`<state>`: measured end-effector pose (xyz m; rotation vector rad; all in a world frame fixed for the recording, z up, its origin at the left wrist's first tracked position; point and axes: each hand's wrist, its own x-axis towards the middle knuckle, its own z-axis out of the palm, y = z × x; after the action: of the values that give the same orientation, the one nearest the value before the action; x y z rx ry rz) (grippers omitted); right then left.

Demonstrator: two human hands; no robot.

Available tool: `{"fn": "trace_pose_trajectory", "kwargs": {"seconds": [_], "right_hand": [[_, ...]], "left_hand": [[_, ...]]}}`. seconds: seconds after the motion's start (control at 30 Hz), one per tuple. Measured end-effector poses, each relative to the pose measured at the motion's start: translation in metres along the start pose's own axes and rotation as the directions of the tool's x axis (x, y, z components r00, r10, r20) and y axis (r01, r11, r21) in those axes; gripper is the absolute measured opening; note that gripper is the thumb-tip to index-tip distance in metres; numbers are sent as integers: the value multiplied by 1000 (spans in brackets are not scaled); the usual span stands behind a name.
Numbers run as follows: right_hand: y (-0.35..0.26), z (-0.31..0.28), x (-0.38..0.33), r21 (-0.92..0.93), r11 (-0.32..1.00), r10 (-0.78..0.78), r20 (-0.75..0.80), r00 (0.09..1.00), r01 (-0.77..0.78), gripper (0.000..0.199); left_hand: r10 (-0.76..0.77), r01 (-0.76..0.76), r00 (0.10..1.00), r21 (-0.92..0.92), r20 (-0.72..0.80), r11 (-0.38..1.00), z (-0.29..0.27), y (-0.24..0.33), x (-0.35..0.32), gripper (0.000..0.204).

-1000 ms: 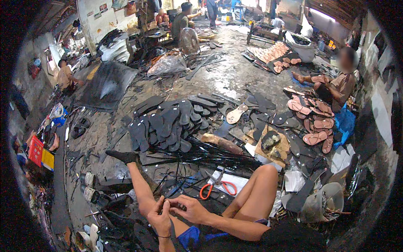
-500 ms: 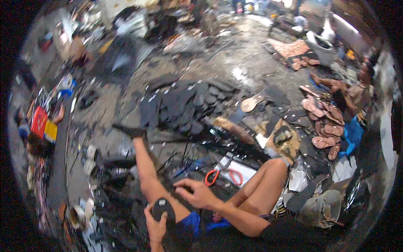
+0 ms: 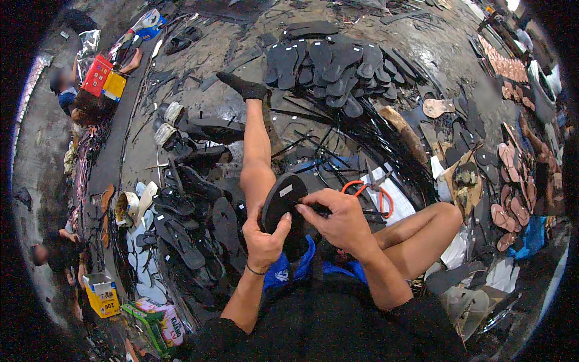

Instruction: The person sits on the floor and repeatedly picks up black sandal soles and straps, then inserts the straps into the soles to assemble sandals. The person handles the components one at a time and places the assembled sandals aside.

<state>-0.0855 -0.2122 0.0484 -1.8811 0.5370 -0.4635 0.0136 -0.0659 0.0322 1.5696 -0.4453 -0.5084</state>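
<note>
My left hand (image 3: pixel 263 246) grips a dark, rounded sandal sole (image 3: pixel 278 210) with a small white label, its thumb lying across the lower edge. The sole is tilted up above my lap. At its right edge my right hand (image 3: pixel 345 224) is closed in a pinch; what lies between those fingertips is too small and dark to tell. Just beyond the right hand, scissors with orange handles (image 3: pixel 391 206) rest on a white sheet (image 3: pixel 405 194). Black flip-flops (image 3: pixel 181 244) lie to the left of my outstretched leg.
Labelled black soles (image 3: pixel 330 63) are heaped ahead. Long black strips (image 3: pixel 386 139) run across the floor. Pink sandals (image 3: pixel 505 217) pile up at the right. A yellow box (image 3: pixel 101 297) and a green package (image 3: pixel 148 326) stand at the lower left. Other people sit at both sides.
The view has tilted down. The right hand, formerly apart with fingers loosely curled, has come to the sole's edge and closed. My left hand still holds the sole, now tilted up beside it.
</note>
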Motion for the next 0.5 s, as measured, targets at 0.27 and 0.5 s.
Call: {"fn": "trace_pose_trajectory", "kwargs": {"seconds": [0.27,0.5], "right_hand": [[21,-4,-2,-156,967,-203,21,979,204,18],[52,45,-15,114,992,-31,-195,980,54,24]], "left_hand": [[56,-84,993,284,108,955,-1,-15,0,24],[-21,16,998,92,54,996,8,-14,0,14]]}}
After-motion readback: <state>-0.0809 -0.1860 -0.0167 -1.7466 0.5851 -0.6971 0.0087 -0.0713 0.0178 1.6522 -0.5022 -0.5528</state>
